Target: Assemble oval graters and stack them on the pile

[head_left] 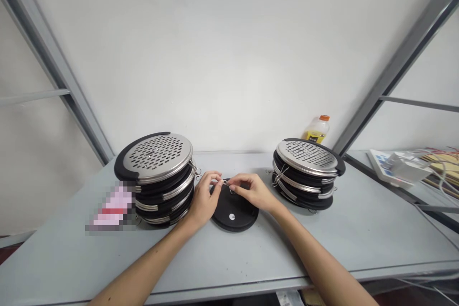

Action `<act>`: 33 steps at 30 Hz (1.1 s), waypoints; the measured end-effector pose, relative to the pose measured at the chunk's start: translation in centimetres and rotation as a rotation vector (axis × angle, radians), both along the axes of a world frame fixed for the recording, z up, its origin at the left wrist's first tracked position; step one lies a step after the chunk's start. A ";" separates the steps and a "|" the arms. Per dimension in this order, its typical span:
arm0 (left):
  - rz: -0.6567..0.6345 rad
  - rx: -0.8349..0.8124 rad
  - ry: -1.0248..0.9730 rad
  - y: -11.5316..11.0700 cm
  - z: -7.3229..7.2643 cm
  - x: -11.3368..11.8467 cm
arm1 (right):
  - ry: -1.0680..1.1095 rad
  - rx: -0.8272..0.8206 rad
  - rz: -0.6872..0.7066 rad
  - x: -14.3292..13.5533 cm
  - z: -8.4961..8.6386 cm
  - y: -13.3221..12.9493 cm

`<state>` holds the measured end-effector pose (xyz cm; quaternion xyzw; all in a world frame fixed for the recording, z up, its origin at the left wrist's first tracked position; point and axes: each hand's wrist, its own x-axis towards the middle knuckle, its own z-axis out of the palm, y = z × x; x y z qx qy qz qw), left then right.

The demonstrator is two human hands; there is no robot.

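A round black disc (234, 208) with a small white mark near its front edge lies flat on the table between two stacks. Over its far edge, my left hand (208, 197) and my right hand (254, 192) are closed, thumbs and fingers pinched on a small metal wire ring (225, 182). How the ring joins the disc is partly hidden by the fingertips. Close beside my left hand rises a stack of black-rimmed graters (158, 153) with perforated steel tops. A similar stack of graters (308, 155) stands beyond my right hand, with wire rings hanging from its side.
Behind the right stack stands a bottle (319, 129) with an orange cap. A blurred pink item (113, 205) lies left of the left stack. At the far right are a power strip (389, 169) and cables. Grey metal posts (68, 83) flank the table (222, 267).
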<state>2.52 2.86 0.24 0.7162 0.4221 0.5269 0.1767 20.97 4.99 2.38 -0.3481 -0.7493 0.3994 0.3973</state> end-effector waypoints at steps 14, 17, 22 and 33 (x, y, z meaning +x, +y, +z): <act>-0.136 -0.029 0.602 -1.9 0.9 -0.3 | -0.290 0.396 -0.308 1.6 -1.8 1.9; -0.088 -0.026 0.580 -2.0 1.1 -0.1 | -0.251 0.364 -0.243 1.1 -2.1 2.1; 0.010 -0.050 0.447 -1.1 0.4 0.2 | -0.208 0.267 -0.197 0.3 -2.7 2.4; 0.089 -0.127 0.541 -0.1 0.7 1.9 | -0.286 0.371 -0.175 0.8 -3.2 2.4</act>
